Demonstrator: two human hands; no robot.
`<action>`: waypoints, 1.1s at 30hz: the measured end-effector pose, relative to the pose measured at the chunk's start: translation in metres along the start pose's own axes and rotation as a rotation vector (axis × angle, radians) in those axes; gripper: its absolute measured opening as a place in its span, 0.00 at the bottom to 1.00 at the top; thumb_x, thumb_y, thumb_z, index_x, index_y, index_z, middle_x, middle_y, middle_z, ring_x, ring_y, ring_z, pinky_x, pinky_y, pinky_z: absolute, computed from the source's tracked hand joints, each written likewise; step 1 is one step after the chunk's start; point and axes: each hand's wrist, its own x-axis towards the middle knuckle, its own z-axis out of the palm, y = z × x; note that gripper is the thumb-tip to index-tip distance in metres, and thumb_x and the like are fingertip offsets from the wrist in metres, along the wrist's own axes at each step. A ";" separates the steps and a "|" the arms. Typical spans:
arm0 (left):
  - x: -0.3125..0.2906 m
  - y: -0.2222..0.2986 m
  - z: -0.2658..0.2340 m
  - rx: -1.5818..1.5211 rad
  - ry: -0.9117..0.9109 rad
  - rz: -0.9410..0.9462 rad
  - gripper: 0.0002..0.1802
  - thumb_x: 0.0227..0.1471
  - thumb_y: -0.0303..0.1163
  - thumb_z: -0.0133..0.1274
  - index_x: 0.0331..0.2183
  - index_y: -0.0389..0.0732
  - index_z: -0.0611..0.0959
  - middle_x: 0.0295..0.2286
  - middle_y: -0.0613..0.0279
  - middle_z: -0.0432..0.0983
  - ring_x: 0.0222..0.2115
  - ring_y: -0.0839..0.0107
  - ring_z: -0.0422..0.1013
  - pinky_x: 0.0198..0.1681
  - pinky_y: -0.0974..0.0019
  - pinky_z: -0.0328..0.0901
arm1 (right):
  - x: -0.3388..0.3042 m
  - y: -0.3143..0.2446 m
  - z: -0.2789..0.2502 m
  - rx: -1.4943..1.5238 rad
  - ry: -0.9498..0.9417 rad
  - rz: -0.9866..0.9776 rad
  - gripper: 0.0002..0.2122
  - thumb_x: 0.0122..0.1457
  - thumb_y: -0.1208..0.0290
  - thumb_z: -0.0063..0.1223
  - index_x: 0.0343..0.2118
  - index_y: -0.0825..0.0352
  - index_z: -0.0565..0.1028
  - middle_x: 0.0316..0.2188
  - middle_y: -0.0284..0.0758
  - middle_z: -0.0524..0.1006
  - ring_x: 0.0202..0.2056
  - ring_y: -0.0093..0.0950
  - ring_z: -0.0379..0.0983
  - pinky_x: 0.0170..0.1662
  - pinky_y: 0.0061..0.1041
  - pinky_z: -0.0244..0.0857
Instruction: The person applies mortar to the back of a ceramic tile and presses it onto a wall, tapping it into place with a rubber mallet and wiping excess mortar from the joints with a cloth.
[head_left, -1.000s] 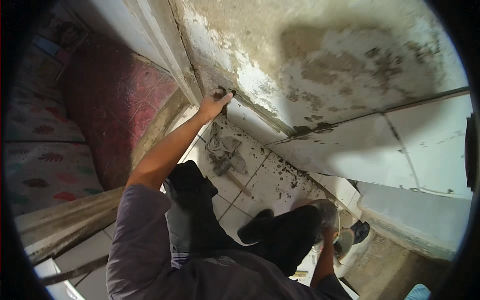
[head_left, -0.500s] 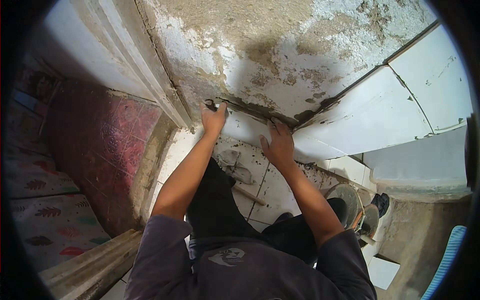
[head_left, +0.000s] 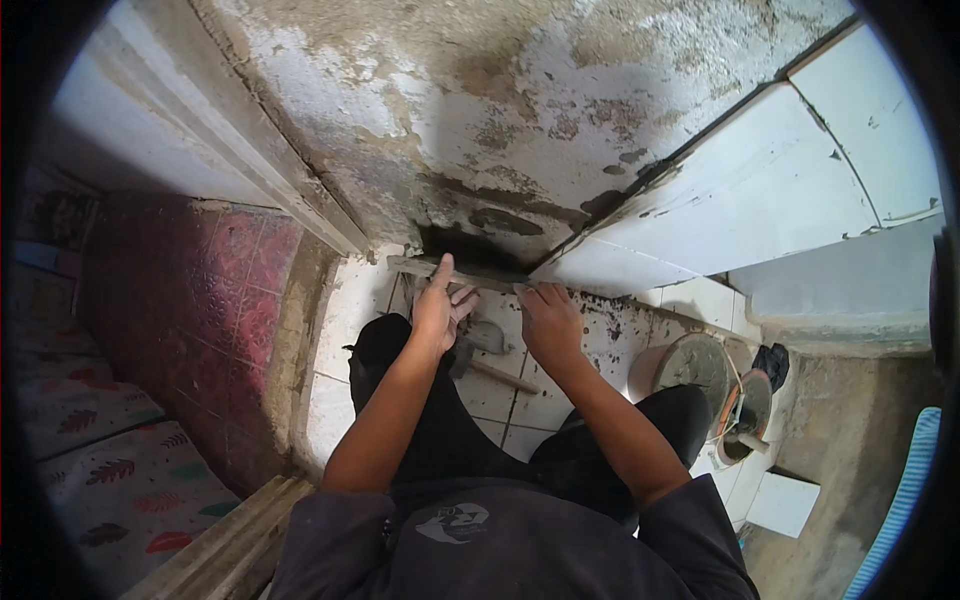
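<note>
Between my two hands is a wall tile [head_left: 490, 277], seen almost edge-on, with grey mortar along its edge. It stands away from the wall, and a dark gap shows behind it. My left hand [head_left: 437, 312] grips it near the middle, thumb over the top edge and other fingers below. At its right end my right hand [head_left: 552, 318] pinches the corner with curled fingers. Wet mortar [head_left: 505, 220] clings to the worn wall just above. Below the tile, a wooden-handled tool [head_left: 502, 376] lies on the floor beside a grey object [head_left: 487, 337], partly hidden, whose kind is unclear.
White tiles [head_left: 740, 200] cover the wall on the right. A bucket of grey mortar [head_left: 697, 365] stands by my right knee, with a smaller container [head_left: 748, 405] and a black bag [head_left: 770, 362] beyond. A loose white tile [head_left: 783, 503] lies at lower right. A door frame [head_left: 270, 150] rises at left.
The tile was against the wall, with both hands at its top edge. Now it is pulled toward me, exposing a dark gap. My left hand has shifted down and turned around the tile.
</note>
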 end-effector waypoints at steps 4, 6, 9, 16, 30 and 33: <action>-0.006 -0.005 -0.004 0.038 0.011 0.027 0.26 0.52 0.41 0.46 0.47 0.33 0.63 0.44 0.51 0.62 0.45 0.54 0.62 0.45 0.53 0.63 | -0.005 -0.005 -0.007 0.014 -0.062 0.028 0.07 0.44 0.79 0.51 0.29 0.65 0.74 0.26 0.35 0.72 0.31 0.33 0.69 0.30 0.30 0.66; -0.013 -0.004 -0.003 0.065 0.023 -0.007 0.19 0.51 0.38 0.44 0.43 0.37 0.68 0.40 0.56 0.66 0.42 0.60 0.64 0.46 0.59 0.62 | -0.009 -0.006 -0.010 0.028 -0.127 0.032 0.08 0.43 0.78 0.52 0.29 0.65 0.74 0.27 0.34 0.72 0.31 0.33 0.70 0.28 0.29 0.66; -0.017 -0.012 -0.006 0.000 0.062 -0.008 0.12 0.50 0.33 0.42 0.37 0.38 0.69 0.34 0.58 0.67 0.39 0.62 0.65 0.42 0.55 0.63 | -0.019 -0.004 -0.010 0.054 -0.173 0.012 0.08 0.43 0.77 0.52 0.30 0.64 0.74 0.28 0.34 0.72 0.32 0.33 0.71 0.29 0.29 0.67; -0.025 -0.026 -0.019 -0.030 0.095 -0.035 0.12 0.47 0.33 0.42 0.35 0.40 0.69 0.33 0.59 0.67 0.37 0.62 0.65 0.44 0.51 0.60 | -0.026 -0.013 -0.028 0.079 -0.414 0.097 0.09 0.44 0.74 0.53 0.32 0.63 0.74 0.32 0.35 0.73 0.34 0.34 0.71 0.31 0.30 0.68; -0.041 -0.039 -0.033 -0.039 0.171 0.048 0.17 0.48 0.33 0.40 0.41 0.37 0.68 0.39 0.57 0.67 0.39 0.62 0.66 0.41 0.55 0.64 | -0.149 0.118 -0.192 0.105 0.135 0.949 0.10 0.50 0.71 0.55 0.32 0.71 0.74 0.27 0.41 0.75 0.29 0.32 0.72 0.33 0.25 0.64; -0.042 -0.042 -0.032 -0.033 0.187 0.074 0.18 0.48 0.33 0.40 0.42 0.37 0.68 0.40 0.56 0.66 0.39 0.61 0.66 0.41 0.54 0.64 | -0.192 0.147 -0.196 -0.162 -0.012 0.975 0.11 0.50 0.70 0.55 0.32 0.72 0.74 0.27 0.43 0.75 0.30 0.35 0.72 0.34 0.26 0.63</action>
